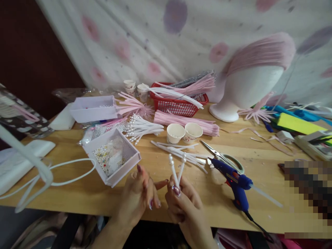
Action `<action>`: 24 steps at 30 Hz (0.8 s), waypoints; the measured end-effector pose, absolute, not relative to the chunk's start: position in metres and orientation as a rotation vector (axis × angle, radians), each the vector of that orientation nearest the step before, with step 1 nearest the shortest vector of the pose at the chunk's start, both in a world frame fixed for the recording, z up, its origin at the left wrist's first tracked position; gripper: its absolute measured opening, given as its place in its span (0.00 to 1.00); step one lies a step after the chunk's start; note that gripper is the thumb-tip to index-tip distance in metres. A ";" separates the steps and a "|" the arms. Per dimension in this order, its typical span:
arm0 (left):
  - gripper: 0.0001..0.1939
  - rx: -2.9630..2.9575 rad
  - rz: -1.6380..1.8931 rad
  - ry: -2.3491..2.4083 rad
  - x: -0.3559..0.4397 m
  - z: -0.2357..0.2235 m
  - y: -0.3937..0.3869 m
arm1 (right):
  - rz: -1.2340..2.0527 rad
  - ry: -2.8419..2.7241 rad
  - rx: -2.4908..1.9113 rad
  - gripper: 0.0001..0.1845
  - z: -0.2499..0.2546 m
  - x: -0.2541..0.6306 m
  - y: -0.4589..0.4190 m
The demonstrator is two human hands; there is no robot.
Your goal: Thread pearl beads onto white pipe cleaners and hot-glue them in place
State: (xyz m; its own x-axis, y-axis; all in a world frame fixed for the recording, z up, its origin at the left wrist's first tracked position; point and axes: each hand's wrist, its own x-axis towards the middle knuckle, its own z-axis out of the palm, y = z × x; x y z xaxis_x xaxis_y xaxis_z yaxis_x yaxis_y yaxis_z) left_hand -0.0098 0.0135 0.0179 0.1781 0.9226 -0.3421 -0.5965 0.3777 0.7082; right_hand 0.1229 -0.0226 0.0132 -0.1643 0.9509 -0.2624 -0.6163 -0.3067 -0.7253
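Observation:
My right hand (pixel 181 204) is closed around two white pipe cleaner stems (pixel 176 170) tipped with pearl beads, which point up in a V. My left hand (pixel 141 197) hovers just beside it, fingers loosely curled, fingertips reaching toward the stems; whether it pinches anything I cannot make out. Both hands are at the near edge of the wooden table (pixel 77 193). A lavender box of small beads (pixel 112 159) lies just left of my left hand. More white stems (pixel 181 152) lie on the table beyond the hands.
A blue glue gun (pixel 234 183) and scissors (pixel 220 155) lie to the right. Two paper cups (pixel 184 133), pink pipe cleaner bundles (pixel 185 122), a red basket (pixel 178 103), a foam head with pink strands (pixel 249 86) and another lavender box (pixel 94 109) stand further back.

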 end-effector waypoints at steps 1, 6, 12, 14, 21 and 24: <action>0.30 0.459 1.120 0.837 -0.008 0.018 0.013 | 1.696 -0.588 -0.861 0.21 0.011 0.121 -0.023; 0.30 0.398 1.240 0.853 -0.004 0.013 0.011 | 1.516 -0.769 -0.996 0.22 0.001 0.112 -0.023; 0.23 0.482 1.052 0.713 -0.014 0.019 0.006 | 1.238 -0.840 -1.164 0.19 0.004 0.109 -0.021; 0.24 0.508 1.019 0.676 -0.017 0.022 0.002 | 1.234 -0.857 -1.189 0.19 0.007 0.111 -0.020; 0.20 0.635 1.089 0.756 -0.014 0.020 -0.004 | 1.217 -0.913 -1.259 0.15 0.021 0.116 -0.016; 0.20 0.709 1.097 0.781 -0.013 0.019 -0.005 | 1.227 -0.895 -1.240 0.15 0.024 0.118 -0.015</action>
State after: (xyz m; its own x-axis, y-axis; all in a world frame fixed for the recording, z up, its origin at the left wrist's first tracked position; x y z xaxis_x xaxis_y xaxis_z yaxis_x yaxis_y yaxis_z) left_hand -0.0130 -0.0046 0.0193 0.2551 0.9473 -0.1938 -0.4925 0.2998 0.8171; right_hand 0.1177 -0.0148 0.0236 0.1718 0.9773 -0.1238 -0.1802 -0.0923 -0.9793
